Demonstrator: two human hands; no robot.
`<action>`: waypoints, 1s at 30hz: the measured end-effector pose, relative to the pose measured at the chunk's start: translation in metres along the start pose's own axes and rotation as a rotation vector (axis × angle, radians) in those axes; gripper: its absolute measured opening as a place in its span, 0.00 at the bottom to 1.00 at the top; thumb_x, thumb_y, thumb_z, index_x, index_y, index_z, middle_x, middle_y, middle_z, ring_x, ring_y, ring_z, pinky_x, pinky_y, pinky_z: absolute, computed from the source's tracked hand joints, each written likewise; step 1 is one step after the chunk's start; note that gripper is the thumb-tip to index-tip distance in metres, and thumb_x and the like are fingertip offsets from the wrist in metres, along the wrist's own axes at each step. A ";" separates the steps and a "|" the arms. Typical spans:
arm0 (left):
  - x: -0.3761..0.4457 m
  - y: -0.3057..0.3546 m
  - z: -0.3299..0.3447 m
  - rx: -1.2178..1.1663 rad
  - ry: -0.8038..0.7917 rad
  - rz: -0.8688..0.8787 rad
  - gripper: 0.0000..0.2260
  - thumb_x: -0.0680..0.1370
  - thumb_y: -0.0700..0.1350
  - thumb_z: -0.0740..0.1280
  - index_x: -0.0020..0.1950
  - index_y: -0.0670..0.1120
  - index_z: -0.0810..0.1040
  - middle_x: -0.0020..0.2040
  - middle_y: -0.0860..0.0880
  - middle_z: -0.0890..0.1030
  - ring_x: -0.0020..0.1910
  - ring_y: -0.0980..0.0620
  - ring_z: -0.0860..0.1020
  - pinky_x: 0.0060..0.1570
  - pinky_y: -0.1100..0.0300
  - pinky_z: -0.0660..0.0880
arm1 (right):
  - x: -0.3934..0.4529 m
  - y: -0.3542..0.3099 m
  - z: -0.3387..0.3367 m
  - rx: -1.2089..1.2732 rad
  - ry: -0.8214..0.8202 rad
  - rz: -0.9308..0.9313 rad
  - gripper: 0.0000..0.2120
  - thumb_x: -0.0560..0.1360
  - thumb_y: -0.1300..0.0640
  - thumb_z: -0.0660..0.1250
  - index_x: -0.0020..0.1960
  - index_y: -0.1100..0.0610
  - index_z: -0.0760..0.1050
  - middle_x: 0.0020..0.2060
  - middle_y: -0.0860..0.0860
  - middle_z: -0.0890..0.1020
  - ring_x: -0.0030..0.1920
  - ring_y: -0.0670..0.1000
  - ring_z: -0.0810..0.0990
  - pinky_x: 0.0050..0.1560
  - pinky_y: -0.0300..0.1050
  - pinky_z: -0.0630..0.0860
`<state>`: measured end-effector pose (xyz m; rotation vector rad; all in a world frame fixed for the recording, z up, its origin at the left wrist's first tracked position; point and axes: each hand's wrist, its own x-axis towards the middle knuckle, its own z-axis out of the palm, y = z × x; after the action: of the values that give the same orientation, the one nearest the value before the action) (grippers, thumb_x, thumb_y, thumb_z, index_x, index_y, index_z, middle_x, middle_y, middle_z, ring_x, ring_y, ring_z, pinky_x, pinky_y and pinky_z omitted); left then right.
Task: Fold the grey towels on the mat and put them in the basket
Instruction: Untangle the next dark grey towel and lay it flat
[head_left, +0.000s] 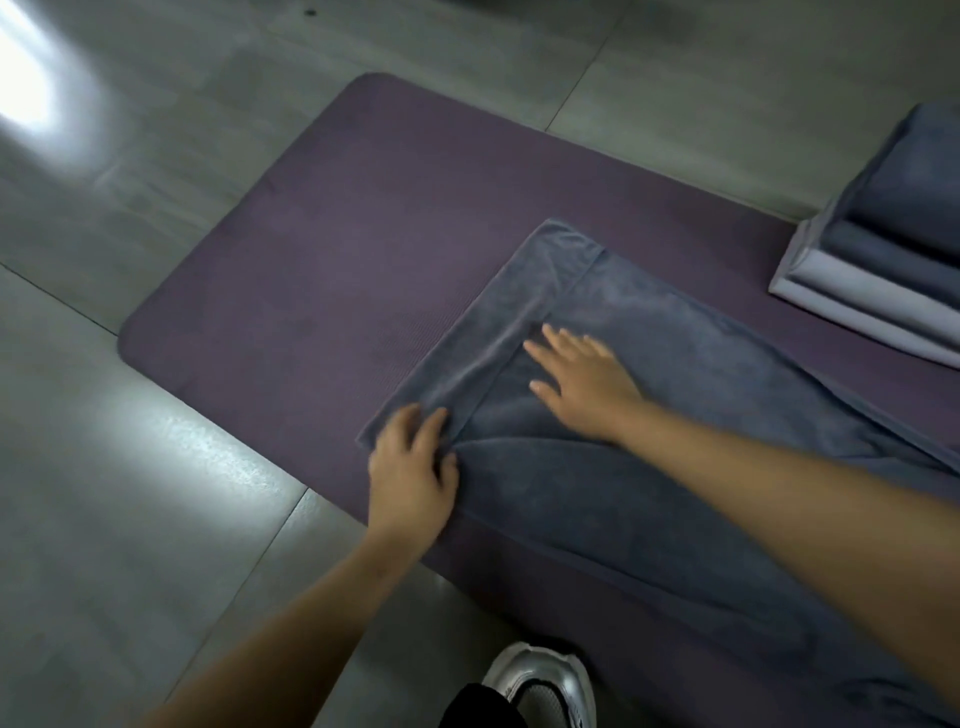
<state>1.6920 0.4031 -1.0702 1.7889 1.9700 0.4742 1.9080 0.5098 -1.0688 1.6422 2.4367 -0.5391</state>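
Observation:
A grey towel (675, 395) lies spread on the purple mat (337, 249), running from the mat's middle toward the lower right, with a narrow strip folded along its left end. My left hand (410, 473) pinches the towel's near left corner, fingers curled into the cloth. My right hand (582, 379) rests flat on the towel just right of the folded strip, fingers straight and spread. At the right edge stands a pale lilac basket (852, 301) with folded grey towels (904, 208) stacked in it.
The mat lies on a grey tiled floor (156, 467) with bright glare at the upper left. A silver and black shoe (540, 686) shows at the bottom edge, beside the mat's near border.

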 end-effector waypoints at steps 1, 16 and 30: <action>-0.006 -0.003 0.009 0.119 -0.114 0.109 0.22 0.75 0.52 0.60 0.66 0.47 0.75 0.68 0.39 0.71 0.63 0.38 0.72 0.61 0.43 0.69 | -0.018 -0.004 0.012 -0.008 -0.006 -0.018 0.32 0.76 0.39 0.40 0.77 0.50 0.52 0.77 0.54 0.52 0.76 0.55 0.52 0.74 0.51 0.46; -0.053 0.085 0.062 0.037 -0.357 0.644 0.14 0.72 0.56 0.61 0.48 0.52 0.82 0.49 0.49 0.78 0.50 0.49 0.73 0.45 0.49 0.77 | -0.273 0.107 0.004 -0.063 -0.589 0.095 0.58 0.48 0.22 0.16 0.75 0.37 0.44 0.77 0.48 0.50 0.75 0.51 0.52 0.72 0.46 0.47; -0.070 0.190 0.119 0.382 -0.939 0.763 0.11 0.74 0.46 0.68 0.55 0.45 0.78 0.56 0.45 0.77 0.57 0.45 0.74 0.51 0.57 0.67 | -0.350 0.133 0.075 0.264 -0.058 0.395 0.23 0.68 0.34 0.51 0.43 0.49 0.76 0.38 0.41 0.71 0.47 0.48 0.70 0.52 0.40 0.55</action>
<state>1.9202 0.3490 -1.0649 2.3439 0.7338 -0.5138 2.1609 0.2237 -1.0526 2.1066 1.9868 -0.8517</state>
